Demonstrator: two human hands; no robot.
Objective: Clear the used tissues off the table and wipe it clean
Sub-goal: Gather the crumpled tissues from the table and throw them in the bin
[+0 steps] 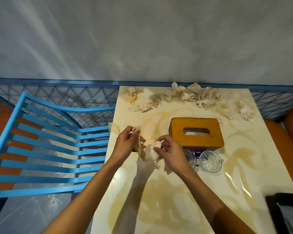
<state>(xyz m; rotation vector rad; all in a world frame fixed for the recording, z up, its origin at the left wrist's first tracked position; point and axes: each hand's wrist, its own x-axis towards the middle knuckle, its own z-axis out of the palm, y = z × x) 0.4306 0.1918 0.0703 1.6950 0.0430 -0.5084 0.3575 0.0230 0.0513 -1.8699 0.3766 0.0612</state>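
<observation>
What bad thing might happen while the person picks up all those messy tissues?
The right hand, pinching a white tissue, works right beside two glass dishes; its wrist might knock one. A crumpled tissue sits at the left edge of the table and may fall to the floor. The left hand grips a stained tissue wad that hangs loose, so bits might drop.

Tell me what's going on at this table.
A person is gathering used tissues: the left hand grips one crumpled tissue, and the right hand pinches another wad. Many more tissues lie along the far edge of the table, behind the wooden tissue box. The table is stained, not yet wiped.
</observation>
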